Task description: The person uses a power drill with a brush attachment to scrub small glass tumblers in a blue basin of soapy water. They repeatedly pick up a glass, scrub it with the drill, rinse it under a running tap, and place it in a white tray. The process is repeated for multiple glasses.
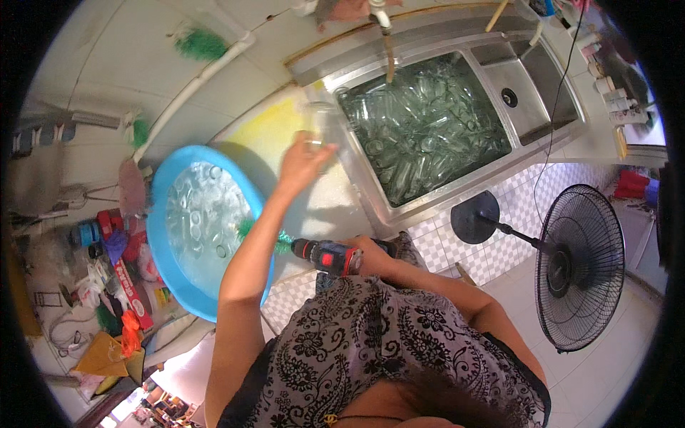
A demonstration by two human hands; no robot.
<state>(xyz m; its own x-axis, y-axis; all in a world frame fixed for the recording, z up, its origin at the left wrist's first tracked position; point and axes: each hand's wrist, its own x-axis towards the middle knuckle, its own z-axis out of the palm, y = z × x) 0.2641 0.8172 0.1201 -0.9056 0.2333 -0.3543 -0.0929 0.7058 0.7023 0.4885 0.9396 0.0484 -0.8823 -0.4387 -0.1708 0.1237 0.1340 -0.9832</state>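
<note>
My left hand [304,163] grips a clear glass jar [322,120], blurred, over the counter between the basin and the sink. My right hand [372,257] is closed around a cordless drill [329,258] close to my body. A green bristle brush [283,242] extends from the drill's chuck toward the basin, partly hidden behind my left forearm. At left, a blue plastic basin [156,235] contains cloudy water with several glass jars [195,218] in it. The steel sink [369,206] at right is filled with clear glass jars [428,134] under water.
A faucet [381,18] with a brown hose hangs over the sink. Beside the full bowl lies a second sink bowl [519,91]. On the right stands a black fan [580,267], a cord hanging near it. Clutter with a red box [131,294] occupies the left side.
</note>
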